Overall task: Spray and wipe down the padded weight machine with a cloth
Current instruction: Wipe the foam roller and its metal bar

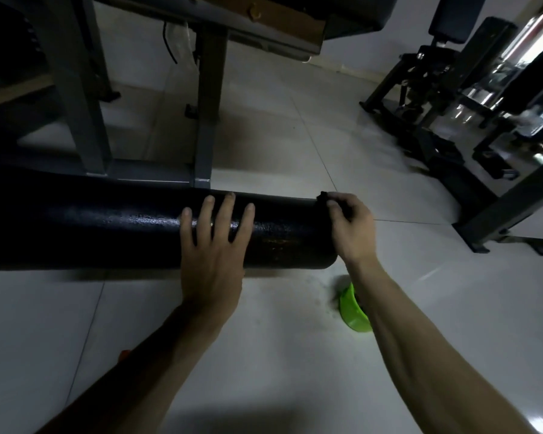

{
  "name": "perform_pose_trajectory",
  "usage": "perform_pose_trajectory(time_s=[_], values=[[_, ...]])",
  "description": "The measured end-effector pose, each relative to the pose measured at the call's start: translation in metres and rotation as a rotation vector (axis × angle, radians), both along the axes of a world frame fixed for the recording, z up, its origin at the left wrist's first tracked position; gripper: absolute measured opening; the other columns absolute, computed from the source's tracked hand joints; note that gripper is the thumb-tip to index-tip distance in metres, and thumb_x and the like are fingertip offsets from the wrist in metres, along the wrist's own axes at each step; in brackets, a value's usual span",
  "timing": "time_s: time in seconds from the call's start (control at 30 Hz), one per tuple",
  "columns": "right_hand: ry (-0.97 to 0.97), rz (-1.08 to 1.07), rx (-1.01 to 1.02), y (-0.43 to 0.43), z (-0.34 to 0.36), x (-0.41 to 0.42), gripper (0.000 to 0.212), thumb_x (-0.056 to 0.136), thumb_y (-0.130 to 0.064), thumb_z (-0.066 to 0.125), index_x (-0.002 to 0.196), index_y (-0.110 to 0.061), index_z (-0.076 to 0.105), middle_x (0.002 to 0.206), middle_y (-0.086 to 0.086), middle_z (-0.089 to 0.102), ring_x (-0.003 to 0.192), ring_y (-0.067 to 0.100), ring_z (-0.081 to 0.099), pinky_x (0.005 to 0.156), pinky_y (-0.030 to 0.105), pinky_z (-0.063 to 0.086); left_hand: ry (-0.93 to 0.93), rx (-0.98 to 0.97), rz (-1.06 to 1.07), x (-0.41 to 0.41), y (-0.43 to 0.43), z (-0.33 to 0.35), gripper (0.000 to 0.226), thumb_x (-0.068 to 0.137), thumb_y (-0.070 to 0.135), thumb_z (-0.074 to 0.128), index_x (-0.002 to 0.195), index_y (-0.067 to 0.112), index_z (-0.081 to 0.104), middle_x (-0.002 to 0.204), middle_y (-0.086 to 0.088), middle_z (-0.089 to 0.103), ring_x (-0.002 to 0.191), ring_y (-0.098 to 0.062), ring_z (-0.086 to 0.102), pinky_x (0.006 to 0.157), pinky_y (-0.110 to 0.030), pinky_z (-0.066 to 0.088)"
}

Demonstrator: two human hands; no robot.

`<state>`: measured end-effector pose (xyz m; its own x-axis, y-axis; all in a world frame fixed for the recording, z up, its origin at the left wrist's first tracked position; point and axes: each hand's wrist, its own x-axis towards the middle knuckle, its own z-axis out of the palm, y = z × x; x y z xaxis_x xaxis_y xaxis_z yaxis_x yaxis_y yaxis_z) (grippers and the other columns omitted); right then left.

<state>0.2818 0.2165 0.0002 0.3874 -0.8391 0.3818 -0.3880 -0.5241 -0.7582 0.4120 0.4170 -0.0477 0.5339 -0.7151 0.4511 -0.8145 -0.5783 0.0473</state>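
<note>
A long black padded roller [107,227] of the weight machine lies across the view, its surface shiny and wet-looking. My left hand [215,242] rests flat on top of it with the fingers spread. At the roller's right end my right hand [351,223] has its fingers curled round a small dark cloth [323,195], pressing it against the end of the pad. A bright green object [353,311], possibly the spray bottle, lies on the floor under my right forearm and is partly hidden by it.
Grey steel legs of the machine frame [206,120] stand behind the roller under a padded bench. Another black weight machine [436,98] stands at the right. The floor is glossy white tile [264,355].
</note>
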Motion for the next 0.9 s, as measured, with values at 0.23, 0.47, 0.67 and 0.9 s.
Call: perform_pose_trajectory(time_s=[0.23, 0.47, 0.67, 0.9], values=[[0.008, -0.03, -0.261, 0.057, -0.036, -0.049, 0.035, 0.102, -0.003, 0.059, 0.135, -0.012, 0.064, 0.131, 0.0, 0.065, 0.123, 0.012, 0.059, 0.106, 0.024, 0.044, 0.0, -0.051, -0.01, 0.0, -0.002, -0.001, 0.103, 0.066, 0.018, 0.089, 0.156, 0.02, 0.038, 0.161, -0.014, 0.034, 0.147, -0.042, 0.031, 0.119, -0.062, 0.018], [0.158, -0.035, 0.028, -0.022, 0.013, 0.009, 0.022, 0.097, -0.014, 0.059, 0.103, -0.03, 0.073, 0.108, -0.009, 0.074, 0.111, 0.018, 0.068, 0.098, 0.03, 0.051, 0.012, -0.037, -0.037, 0.0, 0.002, 0.001, 0.113, 0.06, 0.031, 0.095, 0.157, 0.019, 0.038, 0.162, -0.014, 0.033, 0.148, -0.042, 0.029, 0.121, -0.06, 0.015], [0.025, -0.04, -0.322, 0.054, -0.031, -0.033, 0.038, 0.097, 0.004, 0.059, 0.129, -0.014, 0.069, 0.137, 0.001, 0.066, 0.129, 0.013, 0.059, 0.111, 0.028, 0.044, 0.08, 0.001, -0.041, 0.005, 0.0, 0.019, 0.114, 0.054, 0.033, 0.096, 0.154, 0.023, 0.041, 0.159, -0.01, 0.038, 0.146, -0.038, 0.031, 0.121, -0.058, 0.016], [0.042, -0.08, -0.339, 0.05, -0.033, -0.021, 0.051, 0.09, 0.01, 0.054, 0.132, -0.014, 0.069, 0.143, 0.001, 0.062, 0.137, 0.021, 0.054, 0.114, 0.044, 0.043, 0.147, 0.074, -0.025, 0.01, -0.003, 0.04, 0.117, 0.052, 0.047, 0.093, 0.153, 0.029, 0.037, 0.159, -0.003, 0.036, 0.144, -0.032, 0.03, 0.12, -0.054, 0.017]])
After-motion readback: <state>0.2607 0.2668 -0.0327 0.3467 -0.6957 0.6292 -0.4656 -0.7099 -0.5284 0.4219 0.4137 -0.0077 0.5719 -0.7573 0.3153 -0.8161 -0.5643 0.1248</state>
